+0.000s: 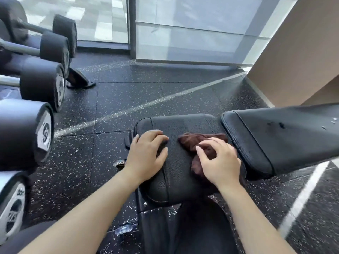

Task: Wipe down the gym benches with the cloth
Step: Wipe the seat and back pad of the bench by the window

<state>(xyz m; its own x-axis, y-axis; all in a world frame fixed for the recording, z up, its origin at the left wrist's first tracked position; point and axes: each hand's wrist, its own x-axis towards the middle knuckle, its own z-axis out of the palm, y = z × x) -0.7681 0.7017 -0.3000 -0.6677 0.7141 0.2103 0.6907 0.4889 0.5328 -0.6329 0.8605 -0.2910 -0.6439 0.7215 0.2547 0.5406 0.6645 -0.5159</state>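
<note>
Speckled rubber floor (pixel 146 85) — dumbbell rack (pixel 36 70) left, daylit glass wall (pixel 192 33) behind.

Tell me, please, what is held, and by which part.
Right hand grips the brown cloth at its bunched middle; left hand rests on the seat pad.

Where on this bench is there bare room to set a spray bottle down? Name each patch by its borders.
Free: the seat pad strip between the left hand and the cloth; the back pad right of the cloth, bare but for small marks. Crowded: the seat pad's right side, under the cloth and right hand.
</note>
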